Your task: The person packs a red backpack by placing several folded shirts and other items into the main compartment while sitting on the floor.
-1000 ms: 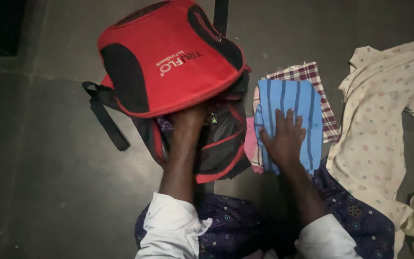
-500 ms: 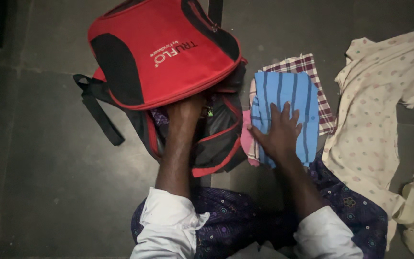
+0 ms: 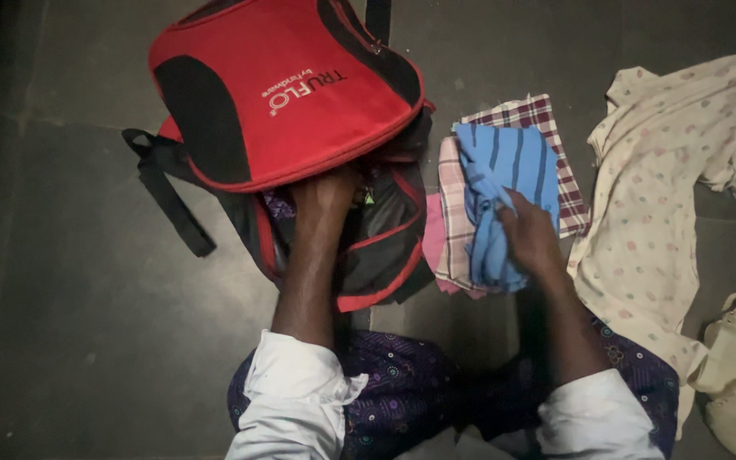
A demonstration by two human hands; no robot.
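Since half a second ago, our right hand has closed on the blue striped cloth, bunching its edge atop the checked cloths beside the red backpack. Our left hand reaches into the backpack's opening; we cannot tell its grip.

The red and black backpack is woven synthetic cloth with a faint sheen, its black strap a flat matt webbing. The blue striped cloth looks like soft matt cotton, crumpled where it is gripped, and the maroon checked cloth under it is a thin, flat-woven fabric. The cream dotted garment is light, limp and wrinkled cloth, and the floor is dark, smooth stone-like tile with a dull finish.
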